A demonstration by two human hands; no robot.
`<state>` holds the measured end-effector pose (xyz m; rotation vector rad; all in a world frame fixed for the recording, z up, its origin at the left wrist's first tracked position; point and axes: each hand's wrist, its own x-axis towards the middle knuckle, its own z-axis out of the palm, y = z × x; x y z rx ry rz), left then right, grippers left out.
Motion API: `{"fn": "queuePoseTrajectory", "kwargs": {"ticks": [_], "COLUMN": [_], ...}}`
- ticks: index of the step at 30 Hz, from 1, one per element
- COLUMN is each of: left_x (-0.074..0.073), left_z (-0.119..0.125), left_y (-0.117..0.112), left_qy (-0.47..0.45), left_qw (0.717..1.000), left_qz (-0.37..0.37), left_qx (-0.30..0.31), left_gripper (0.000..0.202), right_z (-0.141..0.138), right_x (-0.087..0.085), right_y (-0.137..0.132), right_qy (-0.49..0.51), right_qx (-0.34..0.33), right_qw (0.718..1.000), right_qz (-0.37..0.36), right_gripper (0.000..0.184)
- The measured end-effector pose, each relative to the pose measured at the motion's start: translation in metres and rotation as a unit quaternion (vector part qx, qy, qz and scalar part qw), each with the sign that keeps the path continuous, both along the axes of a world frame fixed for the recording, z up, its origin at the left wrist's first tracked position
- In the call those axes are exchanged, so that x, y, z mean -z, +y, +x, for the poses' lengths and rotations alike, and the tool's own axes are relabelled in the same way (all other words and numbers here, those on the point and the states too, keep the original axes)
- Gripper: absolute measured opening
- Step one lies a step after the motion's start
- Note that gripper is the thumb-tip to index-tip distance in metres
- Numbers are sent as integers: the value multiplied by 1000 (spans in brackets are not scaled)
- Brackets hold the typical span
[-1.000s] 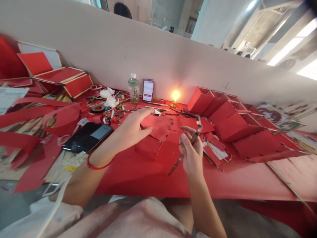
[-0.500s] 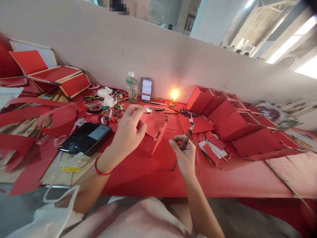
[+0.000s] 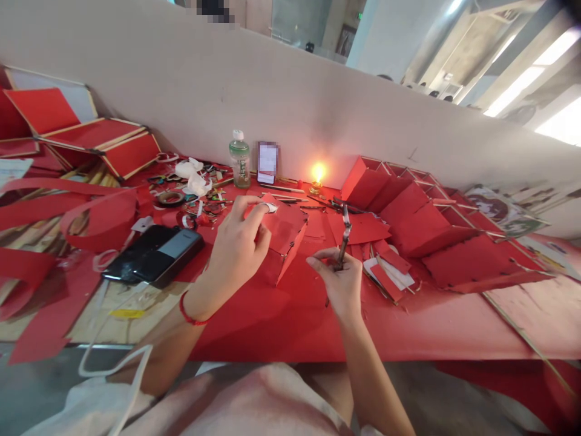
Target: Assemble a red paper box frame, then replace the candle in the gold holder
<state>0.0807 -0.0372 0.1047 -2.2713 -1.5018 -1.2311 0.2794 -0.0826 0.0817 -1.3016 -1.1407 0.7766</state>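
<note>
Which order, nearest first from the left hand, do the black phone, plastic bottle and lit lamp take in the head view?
Left hand:
1. Black phone: left of it
2. Plastic bottle: ahead, wall side
3. Lit lamp: ahead right, wall side

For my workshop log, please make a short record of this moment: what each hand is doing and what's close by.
left hand: fingers on a folded red paper panel
left wrist: red cord bracelet
right hand: pinching a thin dark stick
nearby: black smartphone; small lit flame; green-labelled plastic bottle
surface: red-covered table
</note>
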Motion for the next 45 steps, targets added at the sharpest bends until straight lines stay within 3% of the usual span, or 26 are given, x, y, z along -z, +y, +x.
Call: {"fn": "queuePoseTrajectory", "kwargs": {"ticks": [8, 12, 19, 23, 26, 30, 36, 42, 45], "left_x": [-3, -4, -4, 0, 4, 13, 23, 20, 17], "left_z": [4, 1, 6, 7, 9, 17, 30, 35, 33], "left_y": [-4, -10, -40, -57, -64, -59, -43, -36, -34], "left_qy": [23, -12, -86, -112, -77, -43, -32, -86, -131], "left_qw": [997, 995, 987, 975, 971, 979, 992, 991, 987], "left_qz": [-4, 23, 139, 190, 224, 198, 125, 102, 87], "left_qx": [-79, -100, -1, 12, 32, 16, -10, -14, 2], "left_gripper": [18, 21, 32, 32, 27, 20, 10, 7, 6], "right_z": [5, 8, 16, 21, 31, 47, 47, 40, 40], "right_x": [2, 2, -1, 1, 4, 5, 9, 30, 32], "right_y": [-1, 0, -3, -5, -5, -1, 5, 16, 19], "right_qy": [-9, 2, 91, 58, 30, 7, -68, -88, -108], "right_qx": [-11, -8, -28, -3, 6, 20, 113, 84, 63], "right_qw": [1000, 1000, 993, 997, 999, 1000, 990, 991, 992], "right_qz": [-9, -20, -65, -53, -26, -11, 56, 46, 27], "right_gripper": [15, 17, 23, 23, 24, 38, 31, 35, 35]}}
